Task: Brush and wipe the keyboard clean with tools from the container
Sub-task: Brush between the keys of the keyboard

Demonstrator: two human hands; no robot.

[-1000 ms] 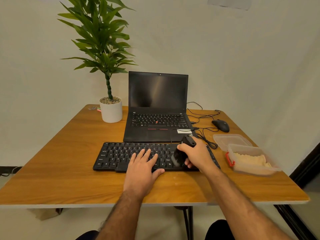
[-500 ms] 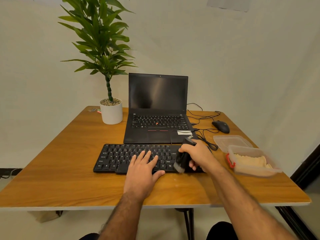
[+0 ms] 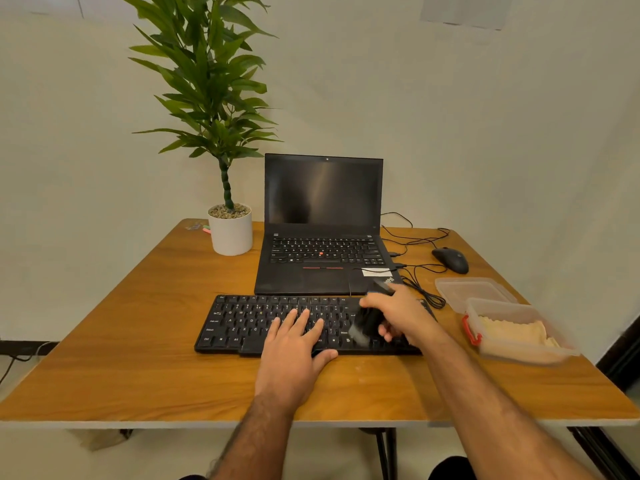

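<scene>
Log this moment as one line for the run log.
step: brushing | right hand: grips black brush on black keyboard | left hand: flat, steadying keyboard | yellow cloth: in clear plastic container

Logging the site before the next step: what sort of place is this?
Probably a home or small office desk setup: an open laptop and wired mouse sit on a wooden table against a plain wall, with a potted plant beside them.

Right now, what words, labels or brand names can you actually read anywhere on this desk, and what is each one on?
"Q W E", "Ctrl", "Alt": key legends on the external keyboard; the rest are too blurred.
Laptop palm-rest logo: partly behind the brush handle, unreadable.
White sticker on laptop: too small.
Laptop key legends: too small.
Paper on wall: unreadable.
</scene>
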